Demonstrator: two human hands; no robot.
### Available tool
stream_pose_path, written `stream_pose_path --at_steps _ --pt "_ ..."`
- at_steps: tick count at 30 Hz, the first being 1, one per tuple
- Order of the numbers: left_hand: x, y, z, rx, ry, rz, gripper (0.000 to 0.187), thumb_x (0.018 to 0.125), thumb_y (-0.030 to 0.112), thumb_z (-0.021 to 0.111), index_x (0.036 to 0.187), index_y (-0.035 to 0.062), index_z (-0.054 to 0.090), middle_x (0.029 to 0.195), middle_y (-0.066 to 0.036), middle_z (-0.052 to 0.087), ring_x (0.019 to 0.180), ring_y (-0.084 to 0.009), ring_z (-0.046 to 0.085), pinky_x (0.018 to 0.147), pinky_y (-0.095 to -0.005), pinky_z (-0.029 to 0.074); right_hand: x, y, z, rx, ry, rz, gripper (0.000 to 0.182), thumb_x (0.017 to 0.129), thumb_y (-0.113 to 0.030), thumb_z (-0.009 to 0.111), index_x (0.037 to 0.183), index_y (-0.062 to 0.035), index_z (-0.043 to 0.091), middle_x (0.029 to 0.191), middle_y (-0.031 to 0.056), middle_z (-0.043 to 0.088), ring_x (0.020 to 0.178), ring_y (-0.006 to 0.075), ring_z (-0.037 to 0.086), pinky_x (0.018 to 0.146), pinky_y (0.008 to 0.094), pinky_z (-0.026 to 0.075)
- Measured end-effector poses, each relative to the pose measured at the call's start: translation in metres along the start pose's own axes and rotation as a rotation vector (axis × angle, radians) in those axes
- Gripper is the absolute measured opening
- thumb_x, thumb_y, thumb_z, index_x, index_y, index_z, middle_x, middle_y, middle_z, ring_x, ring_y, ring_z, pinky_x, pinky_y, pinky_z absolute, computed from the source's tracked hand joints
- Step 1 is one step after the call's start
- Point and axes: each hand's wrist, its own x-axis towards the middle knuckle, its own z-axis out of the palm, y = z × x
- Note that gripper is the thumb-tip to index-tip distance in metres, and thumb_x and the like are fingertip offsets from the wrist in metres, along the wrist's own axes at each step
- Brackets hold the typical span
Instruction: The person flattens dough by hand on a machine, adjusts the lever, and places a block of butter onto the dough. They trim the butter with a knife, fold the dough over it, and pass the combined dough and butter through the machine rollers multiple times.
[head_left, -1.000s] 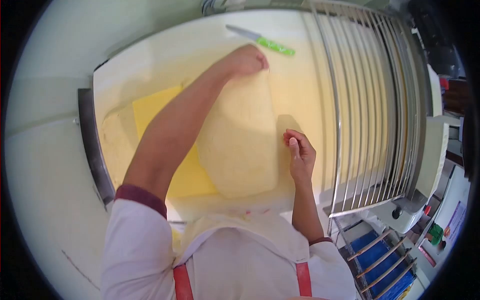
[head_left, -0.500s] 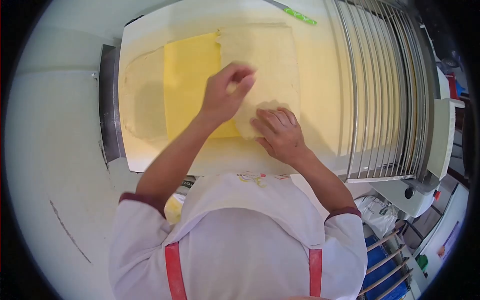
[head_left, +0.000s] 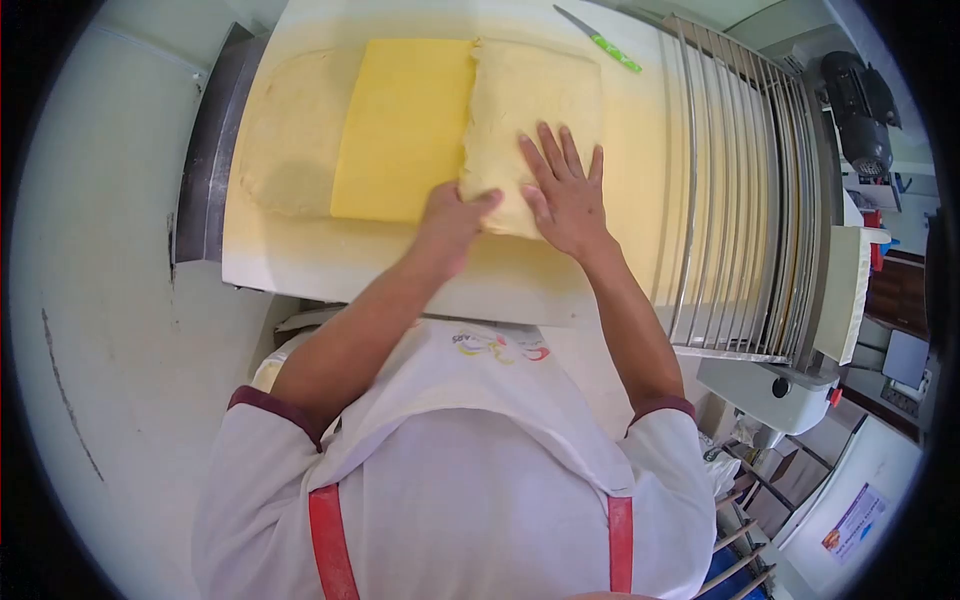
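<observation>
A pale sheet of dough [head_left: 290,130] lies on the white work surface, with a bright yellow slab [head_left: 405,130] on it. The dough's right part [head_left: 540,90] is folded over the slab's right side, its ragged edge running down the slab. My left hand [head_left: 455,222] pinches the near left corner of this folded part between thumb and fingers. Spread flat on top of the fold, near its right side, is my right hand [head_left: 570,195], palm down.
A knife with a green handle [head_left: 615,52] lies beyond the dough at the far side. On the right stands a metal wire guard [head_left: 705,200] over the machine. A dark metal edge [head_left: 215,150] borders the surface at the left.
My left hand has come down to the fold's near corner and grips it. My right hand has gone from curled to spread flat. The view has shifted, and the fold's near edge looks straighter.
</observation>
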Motion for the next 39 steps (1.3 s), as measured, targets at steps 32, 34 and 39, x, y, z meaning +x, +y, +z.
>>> stream_pose_path --at_steps 32,34,39 --pt "-0.020 -0.067 -0.070 -0.141 0.307 0.100 0.015 0.095 0.013 0.059 0.100 -0.0020 0.057 0.098 -0.010 0.063 0.088 -0.0180 0.063 0.087 -0.0303 0.055 -0.067 -0.094 0.017 1.075 0.198 0.333 0.040 0.090 -0.017 0.064 0.124 -0.0012 0.052 0.114 0.0118 0.061 0.110 0.0259 0.056 0.100 0.0387 0.043" --pt "-0.026 -0.057 -0.064 -0.152 0.301 0.100 0.016 0.095 0.012 0.059 0.101 -0.0023 0.058 0.099 -0.010 0.063 0.089 -0.0178 0.063 0.087 -0.0301 0.055 -0.070 -0.105 0.015 1.683 -0.084 0.747 0.037 0.090 -0.017 0.065 0.120 0.0012 0.052 0.112 0.0113 0.061 0.106 0.0218 0.058 0.096 0.0369 0.046" --pt "-0.039 -0.038 -0.069 -0.121 0.187 0.024 0.019 0.094 0.013 0.060 0.106 -0.0016 0.058 0.101 -0.010 0.064 0.092 -0.0184 0.064 0.089 -0.0302 0.053 -0.038 -0.132 0.038 2.366 0.064 0.829 0.031 0.092 -0.014 0.065 0.114 0.0035 0.053 0.107 0.0109 0.062 0.096 0.0188 0.061 0.087 0.0344 0.052"
